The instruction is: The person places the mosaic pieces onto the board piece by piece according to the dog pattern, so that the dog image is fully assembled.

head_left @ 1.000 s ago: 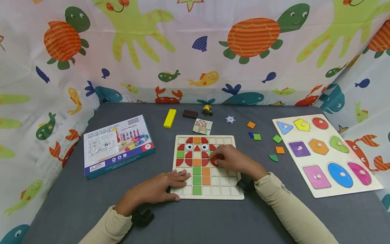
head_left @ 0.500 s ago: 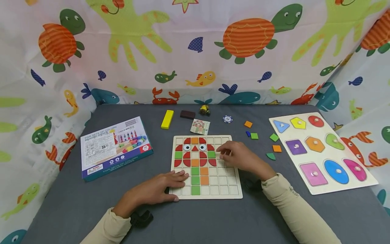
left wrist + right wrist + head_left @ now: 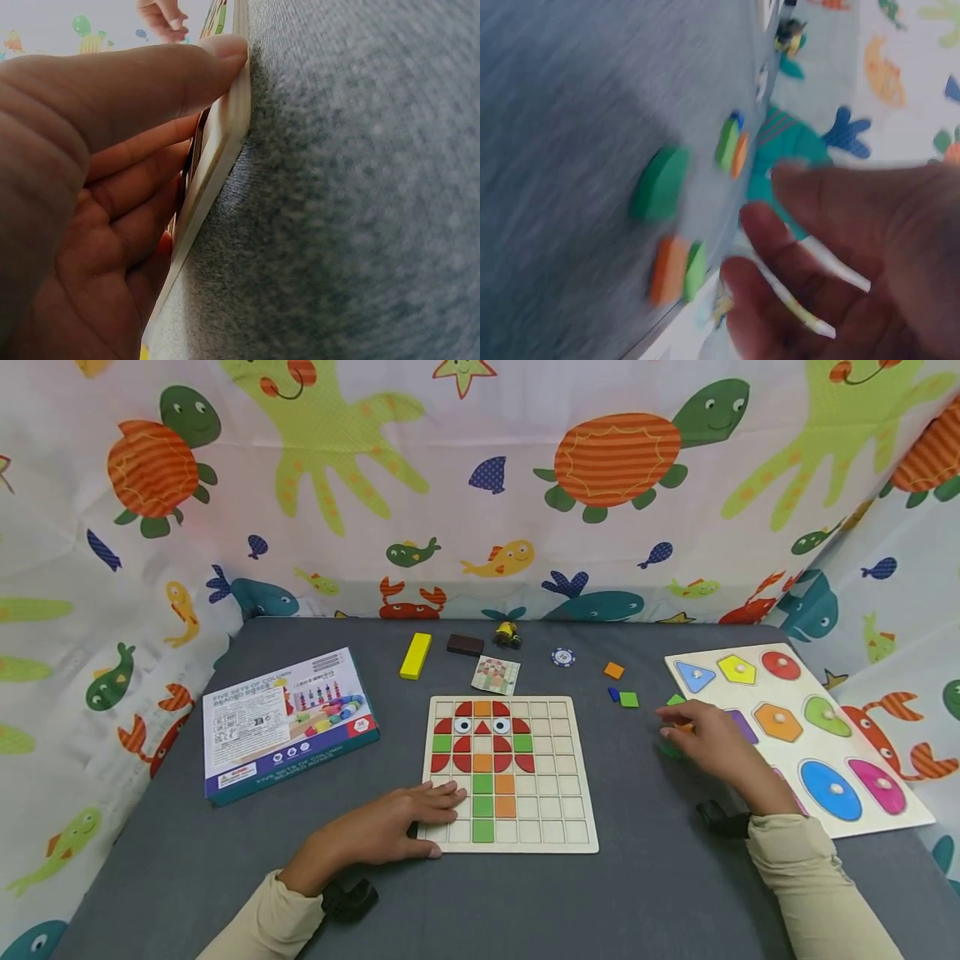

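Observation:
A pale wooden grid board (image 3: 555, 793) lies on the table, with red, orange and green tiles set into its upper left part. My left hand (image 3: 393, 827) rests on its lower left corner, fingers flat over the cells and thumb (image 3: 172, 79) at the near edge. My right hand (image 3: 712, 743) hovers over loose tiles right of the board, fingers bent a little and nothing between them. Below those fingers, the right wrist view has an orange square (image 3: 669, 271), a green tile (image 3: 695, 271) and a dark green rounded tile (image 3: 661, 185).
A knobbed shape puzzle (image 3: 795, 777) lies partly behind my right hand. A boxed toy (image 3: 288, 727) is at left. Along the back are a yellow block (image 3: 416, 657), a dark brown block (image 3: 465, 645), a picture card (image 3: 496, 675), a small figure (image 3: 507, 634) and a chip (image 3: 563, 657).
My right hand has left the board and moved right to the loose tiles, uncovering a green square and a red piece set in the grid. My left hand has stayed put.

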Tool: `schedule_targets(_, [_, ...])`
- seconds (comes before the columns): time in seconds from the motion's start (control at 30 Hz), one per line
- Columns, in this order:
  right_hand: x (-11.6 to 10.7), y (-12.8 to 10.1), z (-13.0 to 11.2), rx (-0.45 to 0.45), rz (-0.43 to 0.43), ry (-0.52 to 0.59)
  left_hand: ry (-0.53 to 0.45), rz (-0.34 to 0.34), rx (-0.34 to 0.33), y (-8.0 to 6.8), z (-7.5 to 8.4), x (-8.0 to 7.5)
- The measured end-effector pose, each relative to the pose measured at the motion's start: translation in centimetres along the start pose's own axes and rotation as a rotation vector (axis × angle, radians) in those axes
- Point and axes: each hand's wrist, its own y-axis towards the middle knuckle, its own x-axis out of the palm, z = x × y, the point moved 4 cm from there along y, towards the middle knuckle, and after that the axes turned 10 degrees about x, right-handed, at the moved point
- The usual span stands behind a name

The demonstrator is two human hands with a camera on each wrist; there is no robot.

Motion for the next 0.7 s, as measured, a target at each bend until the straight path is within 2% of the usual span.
schedule_targets(0.13, [-0.7,-0.1,2.1,0.092,0.024,-0.037,0.002,0.003,0.006,0.0,-0.1,0.0])
schedule_targets(0.23, [-0.7,0.1,3.2,0.123,-0.001,-0.046,0.005,0.003,0.008,0.0,-0.1,0.1])
schedule_targets(0.33, [-0.3,0.3,3.6,0.106,-0.026,-0.049,0.001,0.002,0.009,0.0,-0.1,0.1])
schedule_targets(0.53, [0.4,1.1,3.3,0.046,-0.016,-0.115,-0.002,0.007,0.007,-0.1,0.0,0.1])
schedule_targets(0.7, [0.9,1.8,2.5,0.043,-0.128,-0.075,0.0,0.008,0.006,-0.1,0.1,0.0])
